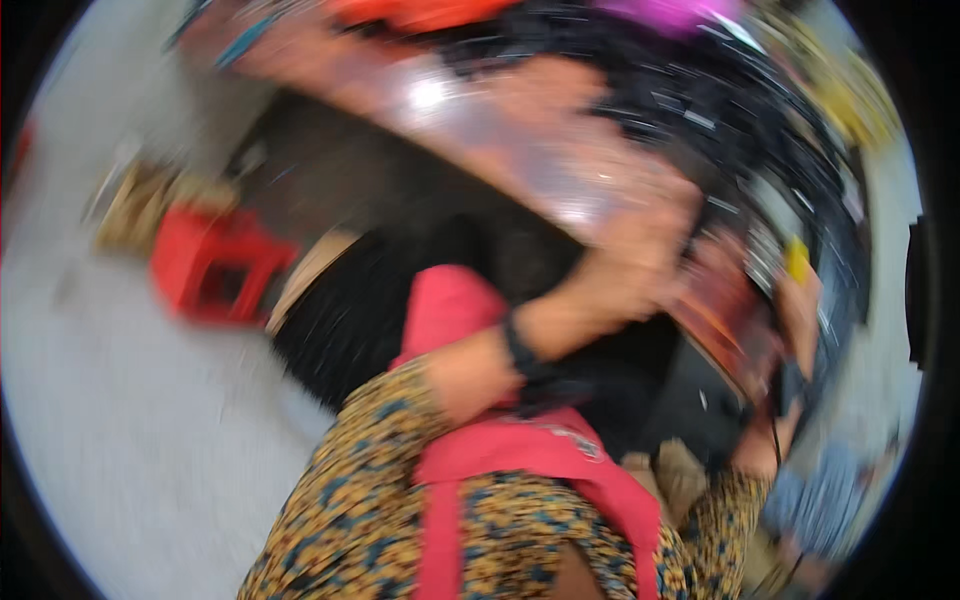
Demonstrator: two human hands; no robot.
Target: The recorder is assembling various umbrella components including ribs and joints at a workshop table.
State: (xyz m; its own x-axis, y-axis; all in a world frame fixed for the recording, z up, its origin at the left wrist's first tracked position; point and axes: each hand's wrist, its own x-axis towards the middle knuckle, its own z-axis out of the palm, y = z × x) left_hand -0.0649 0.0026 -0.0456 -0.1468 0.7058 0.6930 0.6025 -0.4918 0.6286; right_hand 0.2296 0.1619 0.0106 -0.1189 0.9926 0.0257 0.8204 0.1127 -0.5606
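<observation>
Motion blur smears the whole view. My left hand (645, 235) is over the near edge of a glossy brown table (470, 135), with its fingers too smeared to read. Dark material lies just beyond that hand. Farther right, my right hand (800, 310) is closed around a small yellow object (797, 258), whose kind I cannot make out. Both hands are close to a heap of shiny black material (690, 95) spread over the table's right part.
Orange-red material (420, 12) and a purple item (670, 12) lie at the far side. On the pale floor at left stand a red plastic object (205, 265) and a tan bundle (140, 205). Something light blue (820, 500) is at the lower right.
</observation>
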